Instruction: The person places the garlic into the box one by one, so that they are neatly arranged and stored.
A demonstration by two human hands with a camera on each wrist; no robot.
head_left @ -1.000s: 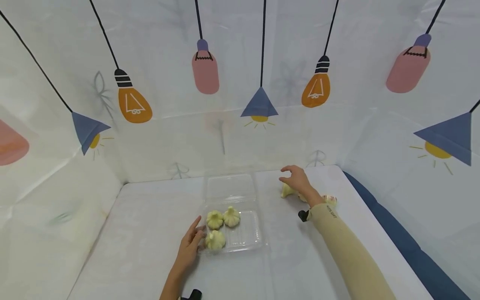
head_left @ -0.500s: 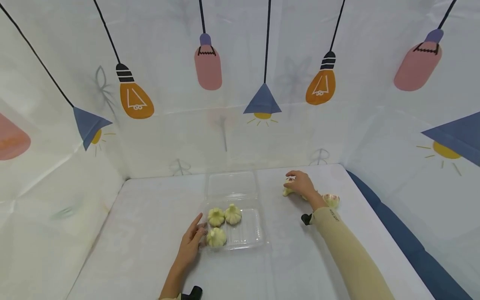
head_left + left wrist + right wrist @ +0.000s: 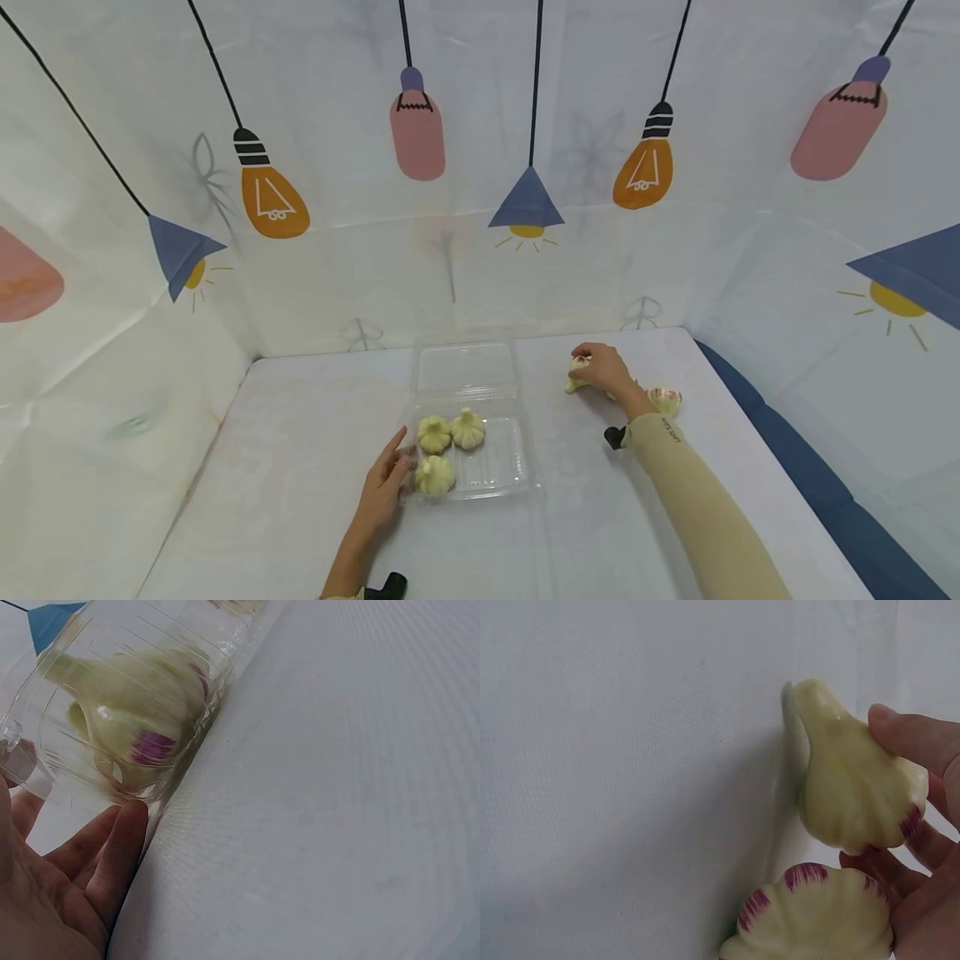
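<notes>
My right hand (image 3: 606,372) holds a pale garlic bulb (image 3: 859,780) with purple streaks, thumb on one side and fingers round the other. It lies close over the table at the back right. A second garlic bulb (image 3: 810,919) sits right beside the palm. Another garlic bulb (image 3: 664,400) shows just beyond my right wrist. At the centre is a clear plastic clamshell box (image 3: 498,454), lid folded back, with garlic bulbs (image 3: 435,475) in its left half. My left hand (image 3: 378,496) touches the box's left side with relaxed fingers; through the clear wall a garlic bulb (image 3: 142,720) shows.
White cloth covers the table (image 3: 300,475). Its back edge meets a white curtain (image 3: 337,275) printed with hanging lamps. Blue fabric (image 3: 795,458) runs along the table's right side. The raised lid (image 3: 465,367) lies behind the box's base.
My right hand has come down from above the garlic bulb with spread fingers and now grips it. My left hand stays at the box. The head view has shifted slightly.
</notes>
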